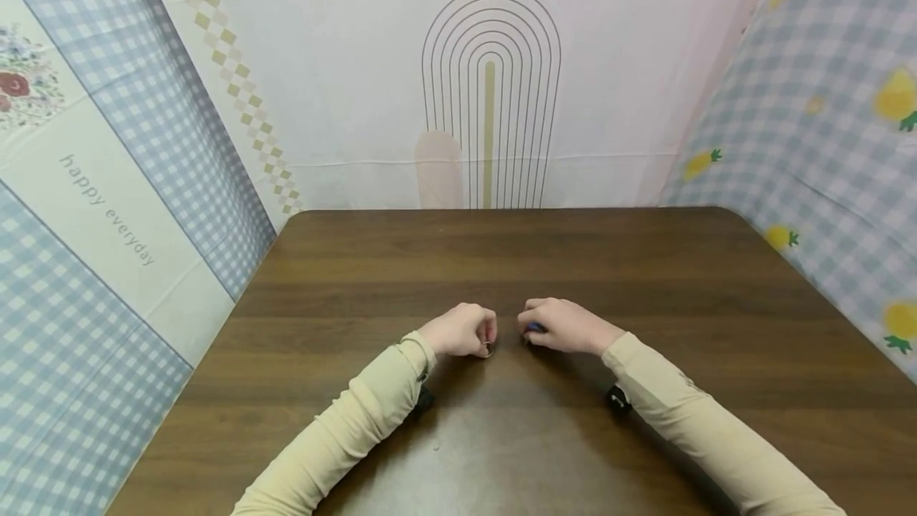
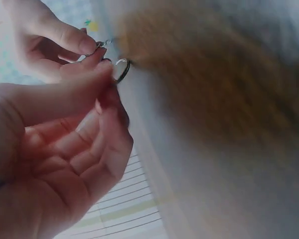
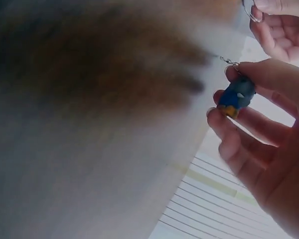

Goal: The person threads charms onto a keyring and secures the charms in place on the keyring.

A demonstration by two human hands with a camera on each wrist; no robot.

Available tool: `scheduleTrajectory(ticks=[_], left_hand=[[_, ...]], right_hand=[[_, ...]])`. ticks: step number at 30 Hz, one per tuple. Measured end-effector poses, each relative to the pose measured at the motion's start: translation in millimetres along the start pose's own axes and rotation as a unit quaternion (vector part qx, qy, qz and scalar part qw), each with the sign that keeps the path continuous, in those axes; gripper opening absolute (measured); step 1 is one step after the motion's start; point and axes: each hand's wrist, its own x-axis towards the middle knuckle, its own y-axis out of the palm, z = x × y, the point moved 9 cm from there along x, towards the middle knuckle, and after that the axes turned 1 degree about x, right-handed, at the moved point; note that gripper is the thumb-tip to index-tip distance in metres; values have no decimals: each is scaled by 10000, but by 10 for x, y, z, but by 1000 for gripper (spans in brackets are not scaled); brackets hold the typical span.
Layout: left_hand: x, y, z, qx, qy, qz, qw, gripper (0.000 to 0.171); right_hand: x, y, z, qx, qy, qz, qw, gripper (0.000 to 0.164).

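Note:
In the head view my left hand [image 1: 460, 330] and right hand [image 1: 569, 326] face each other just over the table, a small gap between them. Thumb and fingertips of the left hand pinch a metal key ring [image 2: 124, 71], whose loop sticks out past them. The right hand pinches a small blue charm [image 3: 237, 94] with an orange-yellow bottom and a greyish upper part. A short silver chain [image 3: 229, 61] comes off the charm's top near the thumb. Ring and chain appear apart in the right wrist view. Fingers partly cover the charm in the head view.
The brown wooden table [image 1: 501, 261] reaches back to a white patterned cloth [image 1: 344, 102]. Checked cloths hang at the left [image 1: 179, 102] and right [image 1: 759, 142]. Dark wrist devices [image 1: 618, 399] sit under both sleeves.

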Motion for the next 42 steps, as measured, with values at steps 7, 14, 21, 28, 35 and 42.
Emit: scheduleTrajectory(ticks=[7, 14, 21, 28, 35, 42], left_hand=[[-10, -146, -48, -1521, 196, -11, 9882, 8], [-26, -508, -122, -2083, 449, -802, 9737, 9], [-77, -797, -182, -2787, 664, -1726, 9424, 15], [-175, -950, -181, -3308, 429, -2194, 9168, 21], [-239, -1000, -157, -3414, 320, -2469, 9064, 21], [-270, -1022, -135, -3537, 504, -2678, 8948, 11]], right_hand=[[-2, -208, -68, 353, 88, -741, 9966, 6], [35, -363, -104, 1316, 164, -1137, 9846, 3], [59, -550, -140, 2384, 1037, -1368, 9559, 9], [68, -863, -57, 2643, 1319, -1999, 9342, 11], [102, -957, 13, 2879, 1356, -2251, 9209, 13], [97, -903, -27, 3096, 1545, -2362, 9080, 14]])
